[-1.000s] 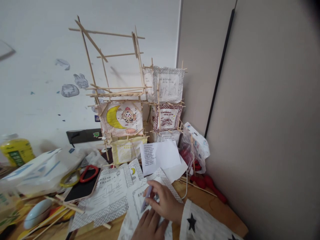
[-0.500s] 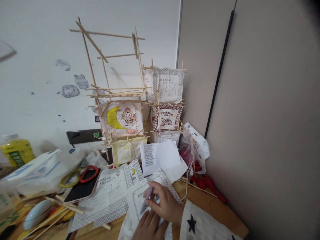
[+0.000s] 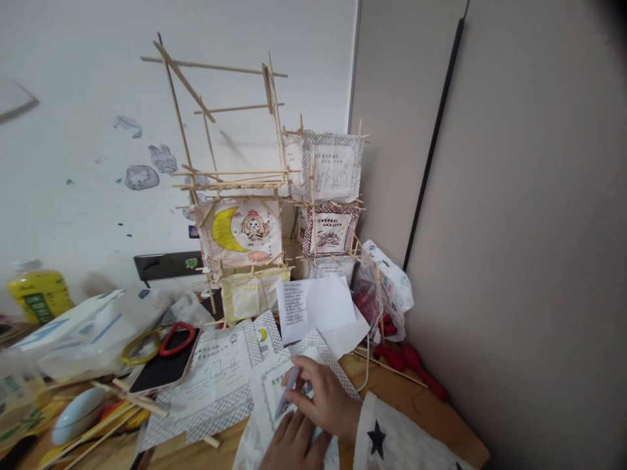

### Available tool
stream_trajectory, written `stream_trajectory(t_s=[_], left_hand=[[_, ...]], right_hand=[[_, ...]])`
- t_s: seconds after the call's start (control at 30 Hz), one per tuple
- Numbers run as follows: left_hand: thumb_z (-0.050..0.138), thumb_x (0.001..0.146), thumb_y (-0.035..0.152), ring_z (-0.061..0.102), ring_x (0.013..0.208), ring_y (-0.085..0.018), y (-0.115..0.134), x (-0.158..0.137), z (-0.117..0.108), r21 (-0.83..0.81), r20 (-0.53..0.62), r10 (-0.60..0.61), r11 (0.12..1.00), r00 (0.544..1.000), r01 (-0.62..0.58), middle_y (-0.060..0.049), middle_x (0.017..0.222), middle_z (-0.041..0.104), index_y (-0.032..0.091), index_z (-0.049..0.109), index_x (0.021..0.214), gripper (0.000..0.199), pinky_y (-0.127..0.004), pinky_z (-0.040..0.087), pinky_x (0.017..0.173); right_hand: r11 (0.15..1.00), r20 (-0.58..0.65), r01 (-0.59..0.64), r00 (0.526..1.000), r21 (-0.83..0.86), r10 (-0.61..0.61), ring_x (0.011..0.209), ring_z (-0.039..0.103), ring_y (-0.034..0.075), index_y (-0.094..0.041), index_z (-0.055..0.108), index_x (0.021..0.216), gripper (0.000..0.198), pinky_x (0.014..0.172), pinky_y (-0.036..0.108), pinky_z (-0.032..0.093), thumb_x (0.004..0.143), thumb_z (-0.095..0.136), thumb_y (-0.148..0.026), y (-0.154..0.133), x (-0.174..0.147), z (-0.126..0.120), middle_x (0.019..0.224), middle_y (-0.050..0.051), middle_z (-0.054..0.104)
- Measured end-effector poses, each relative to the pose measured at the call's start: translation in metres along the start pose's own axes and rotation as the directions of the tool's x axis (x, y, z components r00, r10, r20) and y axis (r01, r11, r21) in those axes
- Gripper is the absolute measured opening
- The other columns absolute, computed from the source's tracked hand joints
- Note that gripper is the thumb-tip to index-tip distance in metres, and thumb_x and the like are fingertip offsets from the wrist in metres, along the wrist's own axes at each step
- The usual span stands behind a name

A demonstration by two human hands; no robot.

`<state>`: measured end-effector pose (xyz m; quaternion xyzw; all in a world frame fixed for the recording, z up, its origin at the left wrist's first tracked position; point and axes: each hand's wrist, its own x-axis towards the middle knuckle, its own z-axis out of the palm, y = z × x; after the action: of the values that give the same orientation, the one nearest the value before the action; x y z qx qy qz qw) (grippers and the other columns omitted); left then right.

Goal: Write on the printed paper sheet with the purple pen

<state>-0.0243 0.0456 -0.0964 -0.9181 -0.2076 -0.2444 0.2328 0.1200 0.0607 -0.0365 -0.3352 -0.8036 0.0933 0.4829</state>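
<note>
A slim light-purple pen [image 3: 287,393] is pinched between the fingers and thumb of my right hand [image 3: 326,398], its lower end near the paper. The pen's tip is hard to make out. Under both hands lies a white paper sheet [image 3: 267,401] with a drawn patterned border and some handwriting. My left hand [image 3: 292,445] rests on this sheet at the bottom edge of the view, its fingers stretched out just below the pen. My right hand partly covers the sheet's drawing. To the left lies another bordered drawing sheet [image 3: 220,372].
Behind stands a wooden-stick frame [image 3: 223,176] hung with decorated panels. A sheet with written lines [image 3: 318,307] leans before it. Scissors [image 3: 177,339] and a dark phone [image 3: 164,372] lie left, near a white mouse [image 3: 78,416] and a yellow bottle [image 3: 42,294]. Red objects [image 3: 411,369] are at right.
The whole scene has shifted slightly to the right in view as the head moved. My hands and the pen hold nearly the same position on the sheet.
</note>
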Motion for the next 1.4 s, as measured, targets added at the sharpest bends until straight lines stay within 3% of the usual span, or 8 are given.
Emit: stream_trajectory(t_s=[0.9,1.17,1.4], left_hand=[[0.050,0.089,0.038,0.054,0.094,-0.024,0.002,0.002,0.011,-0.010,-0.191,-0.045,0.999,0.981,0.044,-0.004,0.100,0.061,0.028,0.056,0.108,0.022,-0.035,0.043,0.082],[0.047,0.091,0.037,0.056,0.094,-0.025,-0.001,0.004,0.005,0.022,-0.164,0.012,1.000,0.986,-0.008,-0.006,0.100,0.061,0.026,0.056,0.110,0.024,-0.036,0.045,0.080],[0.049,0.089,0.035,0.057,0.093,-0.024,-0.002,0.003,0.006,0.022,-0.097,0.021,1.000,0.995,-0.019,-0.006,0.101,0.061,0.026,0.055,0.112,0.025,-0.036,0.045,0.081]], right_hand=[[0.999,-0.005,0.042,0.999,-0.026,-0.043,0.079,0.063,0.018,-0.018,0.034,0.128,0.045,0.078,0.033,0.050,0.087,0.053,-0.025,-0.001,0.000,0.000,0.098,0.008,0.065],[0.999,0.012,0.029,1.000,-0.019,-0.028,0.075,0.064,0.017,-0.018,0.036,0.126,0.043,0.077,0.031,0.051,0.087,0.053,-0.025,-0.006,0.004,-0.002,0.095,0.007,0.066],[0.991,-0.013,0.101,0.995,-0.093,-0.102,0.076,0.064,0.019,-0.019,0.035,0.126,0.043,0.075,0.033,0.051,0.088,0.052,-0.028,-0.004,0.002,-0.001,0.097,0.009,0.066]])
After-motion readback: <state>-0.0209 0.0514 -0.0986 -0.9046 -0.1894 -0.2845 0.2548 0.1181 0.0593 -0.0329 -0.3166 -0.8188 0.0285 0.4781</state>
